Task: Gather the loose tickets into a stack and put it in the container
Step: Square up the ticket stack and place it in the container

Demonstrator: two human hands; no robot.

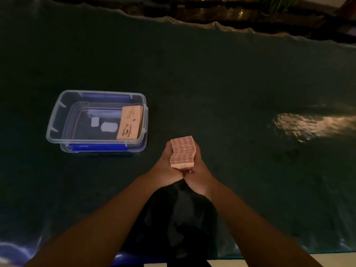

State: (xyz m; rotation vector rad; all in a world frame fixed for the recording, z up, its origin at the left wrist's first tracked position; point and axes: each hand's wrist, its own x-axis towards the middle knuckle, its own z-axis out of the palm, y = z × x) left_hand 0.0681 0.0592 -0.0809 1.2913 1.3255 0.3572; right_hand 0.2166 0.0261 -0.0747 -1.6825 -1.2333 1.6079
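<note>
While both hands (183,166) clasp the ticket stack (183,153), the container (96,120) sits well left.

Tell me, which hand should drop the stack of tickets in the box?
Probably the left hand: the container sits on that side. Both hands clasp the stack now; the right hand would cross over.

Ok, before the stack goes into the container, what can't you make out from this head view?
- Stack of tickets: its lower part, hidden between the left hand and right hand.
- Small print on the tickets in the container: too small and dim to read.
- Two pale patches on the container floor: unclear what they are.
- Table near edge: hidden by arms and dark clothing.
</note>
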